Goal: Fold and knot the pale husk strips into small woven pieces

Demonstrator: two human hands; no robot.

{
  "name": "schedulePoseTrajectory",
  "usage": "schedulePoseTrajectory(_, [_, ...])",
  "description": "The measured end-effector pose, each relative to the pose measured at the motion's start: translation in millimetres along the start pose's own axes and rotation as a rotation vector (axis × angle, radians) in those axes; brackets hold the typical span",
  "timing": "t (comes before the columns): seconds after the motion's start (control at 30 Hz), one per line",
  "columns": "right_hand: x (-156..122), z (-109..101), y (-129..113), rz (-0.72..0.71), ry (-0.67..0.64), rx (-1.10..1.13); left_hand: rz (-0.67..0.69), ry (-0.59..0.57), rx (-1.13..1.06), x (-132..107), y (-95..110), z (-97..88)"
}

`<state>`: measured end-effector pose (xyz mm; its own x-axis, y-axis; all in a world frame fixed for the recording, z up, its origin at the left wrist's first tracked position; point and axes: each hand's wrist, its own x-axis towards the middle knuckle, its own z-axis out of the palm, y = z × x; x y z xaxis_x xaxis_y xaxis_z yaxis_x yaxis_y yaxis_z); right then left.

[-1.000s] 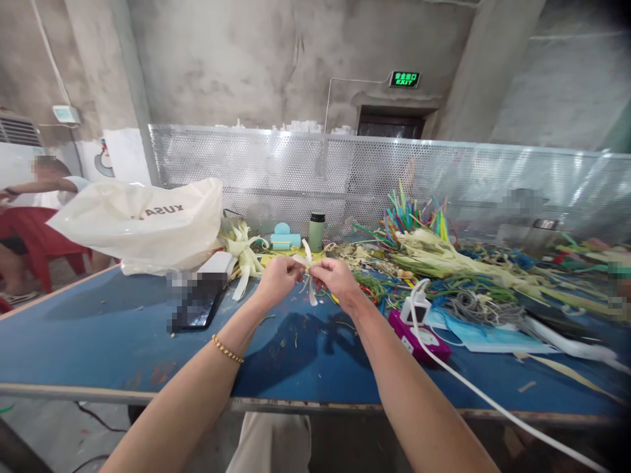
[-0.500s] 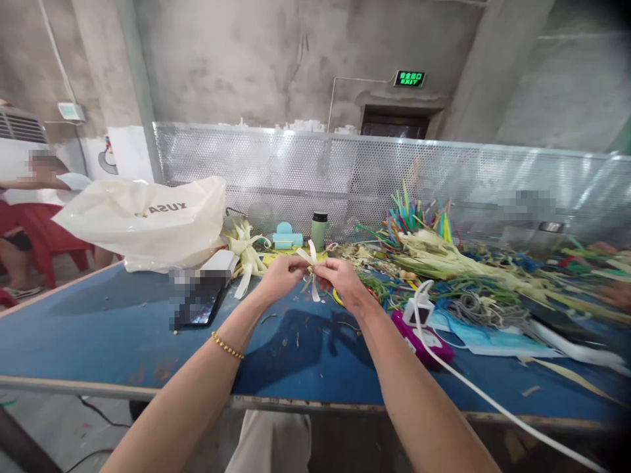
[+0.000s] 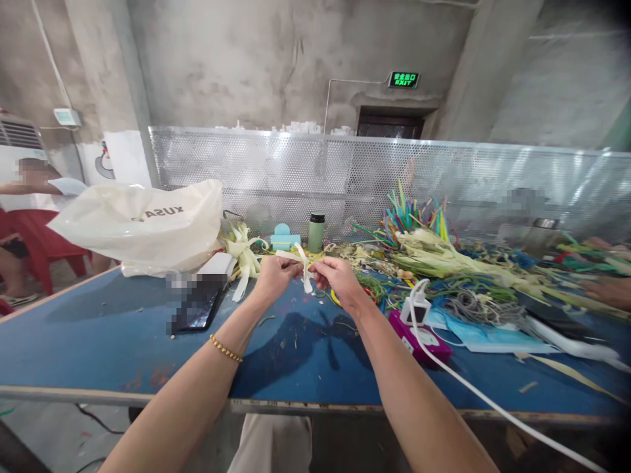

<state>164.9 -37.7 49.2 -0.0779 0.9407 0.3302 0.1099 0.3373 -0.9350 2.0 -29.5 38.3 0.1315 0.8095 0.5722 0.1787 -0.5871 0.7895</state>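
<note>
Above the blue table, my left hand [image 3: 276,274] pinches pale, whitish strips that look like corn husk [image 3: 305,279]; one strip points up and left, another hangs down between my hands. Just to their right is my right hand [image 3: 339,274], thumb and fingers pressed together beside the strips. Whatever those right fingertips grip is too small to make out. A bundle of pale green husk [image 3: 240,249] lies left of my left hand. Behind my hands stand a green bottle with a black lid [image 3: 316,231] and a light-blue object [image 3: 284,238].
A white plastic bag [image 3: 142,226] and a phone [image 3: 200,309] lie at left. To the right are a purple power strip [image 3: 419,338] with a white charger, tangled cords [image 3: 480,305], husk leaves [image 3: 428,259] and a blue face mask [image 3: 503,339]. Another person's hand [image 3: 608,290] shows at far right.
My right fingertips have drawn slightly away from my left ones. The pale strips have shifted left and turned, the upper one now leaning left. The view has moved slightly.
</note>
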Motion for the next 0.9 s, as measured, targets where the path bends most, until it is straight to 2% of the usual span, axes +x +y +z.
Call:
schedulePoseTrajectory(0.13, [1,0,1,-0.098,0.064,-0.026,-0.038,0.030,-0.099,-1,0,0.2])
schedulePoseTrajectory(0.27, [0,-1,2,-0.082,0.000,0.010,-0.050,-0.093,-0.263,-4,0,5.1])
schedulePoseTrajectory(0.47, [-2,-2,1,0.026,-0.165,0.394,-0.113,-0.270,-0.497,-11,9,8.1])
schedulePoseTrajectory(0.53, [-1,-2,1,0.016,-0.149,0.434,-0.156,-0.292,-0.542,-12,13,6.7])
schedulePoseTrajectory(0.7, [-2,-2,0,-0.088,-0.032,0.349,-0.300,-0.312,-0.726,-13,19,5.1])
schedulePoseTrajectory(0.9, [-6,7,-3,-0.131,0.054,0.244,-0.331,-0.288,-0.728,-13,14,8.6])
